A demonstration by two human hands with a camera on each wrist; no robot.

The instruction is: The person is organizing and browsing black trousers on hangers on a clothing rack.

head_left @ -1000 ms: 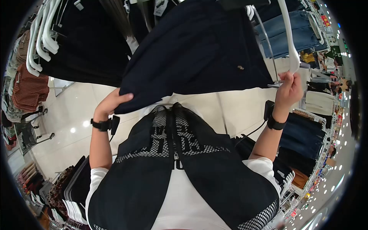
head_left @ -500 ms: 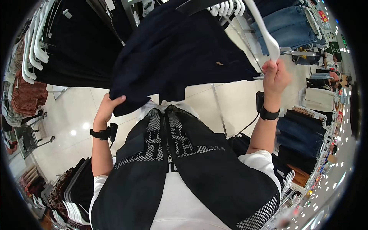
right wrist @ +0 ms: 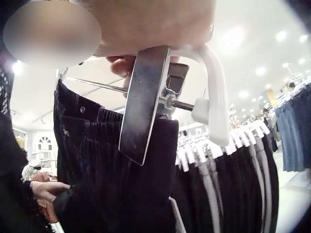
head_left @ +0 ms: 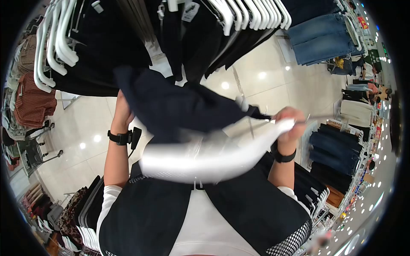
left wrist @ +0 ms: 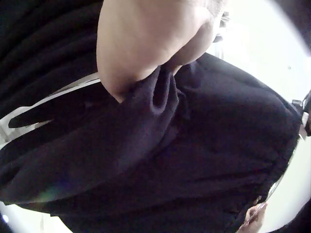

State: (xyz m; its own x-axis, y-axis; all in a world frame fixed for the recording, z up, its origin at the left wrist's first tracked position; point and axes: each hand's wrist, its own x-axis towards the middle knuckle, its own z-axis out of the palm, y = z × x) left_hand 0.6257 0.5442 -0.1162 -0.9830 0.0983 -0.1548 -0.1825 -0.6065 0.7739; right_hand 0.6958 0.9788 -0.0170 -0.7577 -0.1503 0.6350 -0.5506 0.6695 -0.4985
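Navy trousers (head_left: 183, 104) with a gathered elastic waist hang from a white hanger (head_left: 205, 164), which is blurred and lies across the person's chest in the head view. The left hand (head_left: 123, 112) grips the cloth at the left side; in the left wrist view the fabric bunches into a fold beneath that hand (left wrist: 150, 43). At the hanger's right end, the right hand (head_left: 290, 123) holds it by the clip. Close up in the right wrist view, fingers curl behind the shiny metal clip (right wrist: 146, 107), which bites the waistband (right wrist: 104, 126).
Dark trousers on white hangers (head_left: 256, 17) fill a rack ahead, and more hang at the left (head_left: 55, 51). Blue jeans (head_left: 320, 38) hang at the far right. A shopping cart (head_left: 32, 151) stands at the left on the shiny tiled floor (head_left: 273, 81).
The hanger has swung down from the upper right to lie across the chest. My right hand has dropped lower and inward, and the trousers have bunched closer together. The left hand keeps its hold.
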